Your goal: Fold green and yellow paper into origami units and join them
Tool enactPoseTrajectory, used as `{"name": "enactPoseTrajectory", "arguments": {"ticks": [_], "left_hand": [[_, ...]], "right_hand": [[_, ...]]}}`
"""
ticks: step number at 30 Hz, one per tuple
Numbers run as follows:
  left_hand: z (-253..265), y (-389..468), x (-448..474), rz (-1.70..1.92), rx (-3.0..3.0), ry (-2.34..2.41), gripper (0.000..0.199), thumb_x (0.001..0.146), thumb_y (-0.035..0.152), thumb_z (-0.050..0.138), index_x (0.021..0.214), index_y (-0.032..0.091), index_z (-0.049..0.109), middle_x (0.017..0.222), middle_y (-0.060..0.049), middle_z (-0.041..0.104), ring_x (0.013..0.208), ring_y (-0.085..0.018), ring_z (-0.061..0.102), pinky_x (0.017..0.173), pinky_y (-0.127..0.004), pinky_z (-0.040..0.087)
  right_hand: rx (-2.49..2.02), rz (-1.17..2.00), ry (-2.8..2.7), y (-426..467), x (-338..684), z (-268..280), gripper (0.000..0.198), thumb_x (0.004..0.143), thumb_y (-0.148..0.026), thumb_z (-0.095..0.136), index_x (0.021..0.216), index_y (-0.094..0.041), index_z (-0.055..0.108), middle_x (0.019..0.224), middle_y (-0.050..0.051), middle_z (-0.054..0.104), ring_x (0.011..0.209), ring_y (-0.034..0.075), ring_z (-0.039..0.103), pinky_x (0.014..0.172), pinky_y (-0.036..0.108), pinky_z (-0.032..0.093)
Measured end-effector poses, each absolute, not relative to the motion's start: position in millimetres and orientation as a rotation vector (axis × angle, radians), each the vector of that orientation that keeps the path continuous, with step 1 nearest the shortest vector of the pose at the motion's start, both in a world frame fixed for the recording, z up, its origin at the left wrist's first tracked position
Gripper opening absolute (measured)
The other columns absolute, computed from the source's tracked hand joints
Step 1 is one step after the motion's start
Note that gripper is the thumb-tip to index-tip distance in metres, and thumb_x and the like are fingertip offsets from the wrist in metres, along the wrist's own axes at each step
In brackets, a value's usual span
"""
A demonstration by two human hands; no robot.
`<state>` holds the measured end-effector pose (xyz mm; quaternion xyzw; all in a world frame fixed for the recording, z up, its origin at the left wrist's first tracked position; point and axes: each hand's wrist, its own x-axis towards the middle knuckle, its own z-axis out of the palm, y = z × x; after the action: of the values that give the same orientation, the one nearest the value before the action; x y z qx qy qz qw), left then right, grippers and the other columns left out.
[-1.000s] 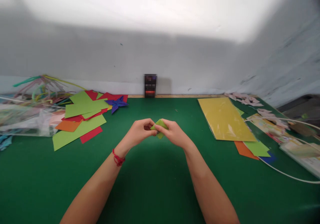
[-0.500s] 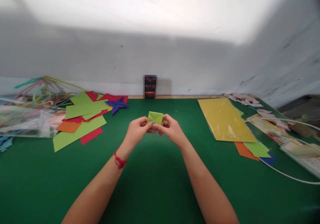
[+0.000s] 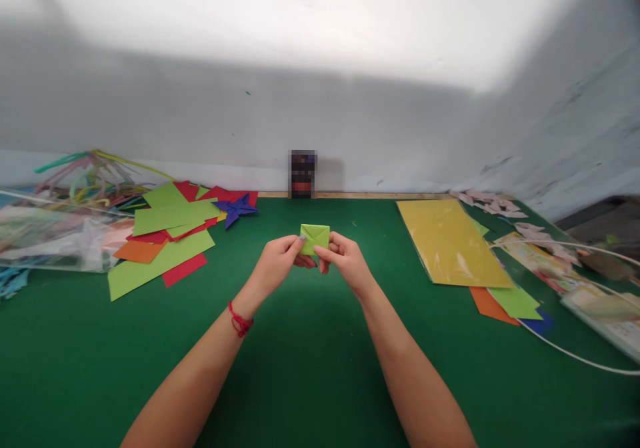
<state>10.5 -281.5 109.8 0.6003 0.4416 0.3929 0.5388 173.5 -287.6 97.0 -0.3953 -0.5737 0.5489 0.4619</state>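
Note:
Between my two hands is a small folded piece of light green paper (image 3: 316, 236), roughly rectangular, with diagonal creases meeting near its middle. My left hand (image 3: 279, 256) pinches its left edge, thumb at the front. On the other side, my right hand (image 3: 345, 258) grips the lower right of the paper between thumb and fingers. The paper is held up above the green table (image 3: 310, 355). Fingers partly hide its lower edge and back.
A blue folded paper star (image 3: 237, 209) lies beside loose green, red and orange sheets (image 3: 175, 221) at left. Thin colourful strips and clear plastic (image 3: 60, 245) are farther left. A yellow paper pack (image 3: 453, 241), white cable (image 3: 575, 355) and dark upright object (image 3: 303, 175) are also there.
My left thumb has shifted from the paper's lower middle to its left edge, showing more of the front. The paper is still in both hands.

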Motion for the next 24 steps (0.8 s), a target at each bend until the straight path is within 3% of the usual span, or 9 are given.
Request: {"name": "enactPoseTrajectory", "arguments": {"ticks": [3, 6, 13, 24], "left_hand": [[110, -280, 6, 0.891, 1.499, 0.969, 0.025, 0.076, 0.035, 0.063, 0.089, 0.015, 0.062, 0.084, -0.005, 0.069, 0.077, -0.02, 0.067, 0.072, -0.032, 0.053], [110, -279, 1, 0.842, 1.547, 0.932, 0.033, 0.067, 0.024, 0.07, 0.098, 0.015, 0.061, 0.093, -0.006, 0.069, 0.083, -0.019, 0.065, 0.074, -0.032, 0.052], [114, -279, 1, 0.693, 1.446, 0.862, 0.025, 0.072, 0.025, 0.066, 0.095, 0.013, 0.064, 0.083, -0.007, 0.069, 0.069, -0.017, 0.066, 0.068, -0.031, 0.054], [113, -283, -2, 0.482, 1.369, 0.618, 0.032, 0.081, 0.036, 0.057, 0.104, 0.014, 0.062, 0.101, -0.014, 0.068, 0.085, -0.023, 0.068, 0.076, -0.036, 0.054]], "right_hand": [[-0.972, 1.381, -1.412, -287, 176, 98, 0.022, 0.077, -0.033, 0.063, 0.088, -0.014, 0.057, 0.05, -0.004, 0.056, 0.045, 0.01, 0.05, 0.049, 0.024, 0.041], [-0.973, 1.412, -1.456, -287, 178, 99, 0.023, 0.077, -0.033, 0.062, 0.089, -0.014, 0.057, 0.05, -0.004, 0.055, 0.044, 0.01, 0.05, 0.048, 0.024, 0.04], [-0.981, 1.425, -1.549, -291, 182, 107, 0.023, 0.077, -0.034, 0.062, 0.088, -0.015, 0.057, 0.053, -0.004, 0.054, 0.048, 0.009, 0.05, 0.048, 0.023, 0.04], [-0.934, 1.588, -1.617, -289, 192, 108, 0.031, 0.074, -0.037, 0.065, 0.095, -0.014, 0.061, 0.059, -0.004, 0.055, 0.048, 0.008, 0.05, 0.047, 0.022, 0.04]]}}
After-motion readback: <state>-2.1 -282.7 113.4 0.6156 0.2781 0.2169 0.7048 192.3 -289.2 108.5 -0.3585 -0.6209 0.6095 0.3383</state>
